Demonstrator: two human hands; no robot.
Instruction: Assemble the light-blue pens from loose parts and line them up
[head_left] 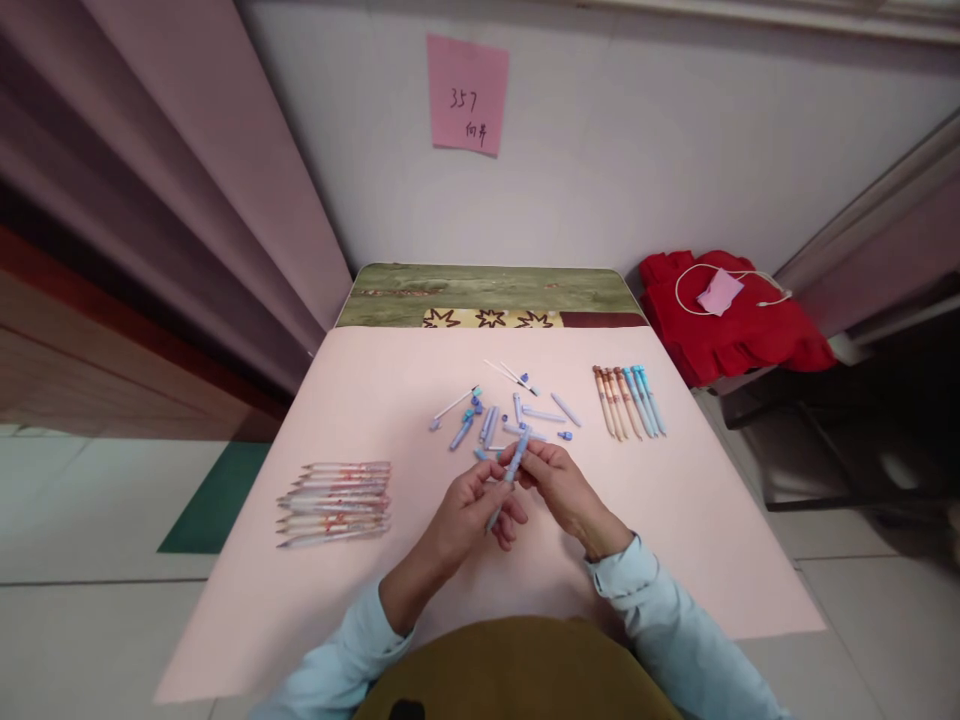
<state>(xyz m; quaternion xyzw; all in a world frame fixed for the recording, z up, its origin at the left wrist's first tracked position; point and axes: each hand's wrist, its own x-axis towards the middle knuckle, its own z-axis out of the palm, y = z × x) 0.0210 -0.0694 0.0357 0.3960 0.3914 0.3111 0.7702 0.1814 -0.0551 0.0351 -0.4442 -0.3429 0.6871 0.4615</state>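
Both hands meet over the middle of a pink-covered table (675,520). My left hand (469,510) pinches the lower part of a light blue pen (516,458), and my right hand (559,480) grips its upper part with closed fingers. Just beyond the hands lie several loose pen parts (510,410): blue barrels, caps and thin refills. To the right of them is a neat row of finished pens (628,400), some tan and some blue. On the left lies a pile of several pale pens (337,503).
A green patterned cloth (487,290) shows at the table's far end, against a white wall with a pink note (466,92). A red cloth with a white cable (731,315) sits on a seat at the right. Curtains hang on the left.
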